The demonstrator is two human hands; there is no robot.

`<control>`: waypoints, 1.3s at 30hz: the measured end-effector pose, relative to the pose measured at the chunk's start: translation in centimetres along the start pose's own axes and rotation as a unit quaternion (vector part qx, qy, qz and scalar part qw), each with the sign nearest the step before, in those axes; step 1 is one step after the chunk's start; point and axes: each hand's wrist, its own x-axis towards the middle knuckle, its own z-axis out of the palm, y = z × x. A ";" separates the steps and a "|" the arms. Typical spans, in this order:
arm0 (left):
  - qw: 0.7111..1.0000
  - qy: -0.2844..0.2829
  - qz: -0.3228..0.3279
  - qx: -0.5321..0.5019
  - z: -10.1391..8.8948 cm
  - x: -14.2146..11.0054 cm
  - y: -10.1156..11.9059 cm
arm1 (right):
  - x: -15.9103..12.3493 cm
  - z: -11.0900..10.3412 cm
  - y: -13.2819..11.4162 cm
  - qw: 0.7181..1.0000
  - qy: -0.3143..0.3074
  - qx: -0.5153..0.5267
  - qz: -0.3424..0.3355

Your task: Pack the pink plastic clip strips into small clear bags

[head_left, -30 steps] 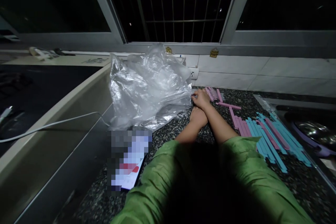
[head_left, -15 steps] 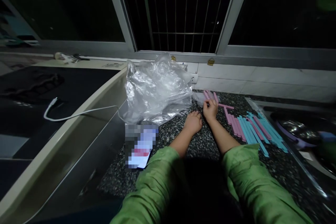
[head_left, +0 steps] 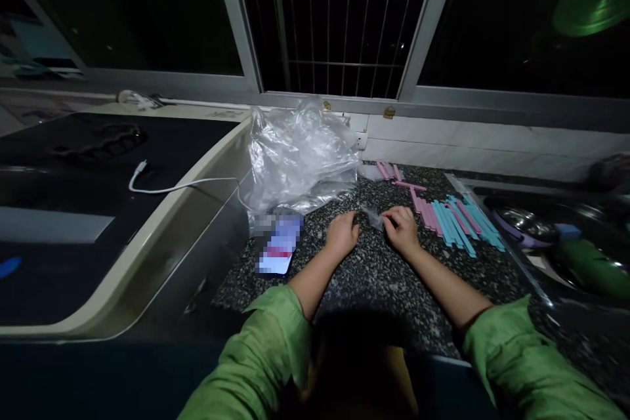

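Observation:
My right hand [head_left: 401, 230] pinches a small clear plastic bag [head_left: 374, 217] above the dark speckled countertop. My left hand [head_left: 343, 234] is just left of that bag, fingers curved and thumb apart from the forefinger, with a narrow gap to the plastic. Beyond my right hand lie pink sticks [head_left: 427, 216] side by side, next to light blue sticks [head_left: 453, 224] with a few pink ones on top. More pink sticks [head_left: 388, 171] rest farther back on some clear plastic.
A large crumpled clear plastic bag [head_left: 302, 161] stands against the back wall. A lit phone [head_left: 279, 246] lies left of my hands. A white cable [head_left: 182, 185] crosses the dark-topped appliance [head_left: 98, 243]. At right is a sunken stove [head_left: 492, 207] with a metal pan.
My right hand has drawn back from the far pink sticks, bringing the small plastic bag nearer. My left hand has shifted left and turned, its thumb now apart. The view has shifted slightly.

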 end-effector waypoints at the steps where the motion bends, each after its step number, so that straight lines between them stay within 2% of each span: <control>1: 1.000 0.012 0.005 -0.005 -0.3 -0.4 -0.2 | -0.3 -0.5 -0.5 1.000 -0.005 0.003 -0.007; 6: 0.996 0.044 0.078 0.021 -1.1 -1.4 -0.6 | -1.0 -1.9 -2.5 0.998 -0.028 0.031 -0.043; 10: 0.989 0.030 0.127 0.069 -1.5 -1.7 -0.6 | -0.8 -2.2 -3.3 0.996 -0.041 0.035 -0.076; 14: 0.984 0.022 0.145 0.098 -2.3 -2.3 -1.3 | -0.5 -2.4 -3.7 0.993 -0.048 0.050 -0.095; 20: 0.989 0.047 0.120 0.079 -3.3 -2.6 -2.3 | -0.3 -2.7 -4.0 0.992 -0.041 0.073 -0.096; 30: 0.995 0.025 0.078 0.053 -3.8 -2.4 -2.0 | 0.0 -3.1 -3.8 0.995 -0.043 0.066 -0.060; 34: 0.996 0.037 0.068 0.043 -3.8 -2.4 -2.1 | -0.1 -3.0 -3.9 0.997 -0.027 0.057 -0.041; 37: 0.997 0.053 0.054 0.033 -3.8 -2.3 -2.2 | -0.2 -3.2 -4.1 0.996 -0.008 0.057 -0.067; 39: 0.997 0.058 0.048 0.030 -3.7 -2.3 -2.2 | -0.2 -3.3 -4.3 0.993 -0.016 0.063 -0.097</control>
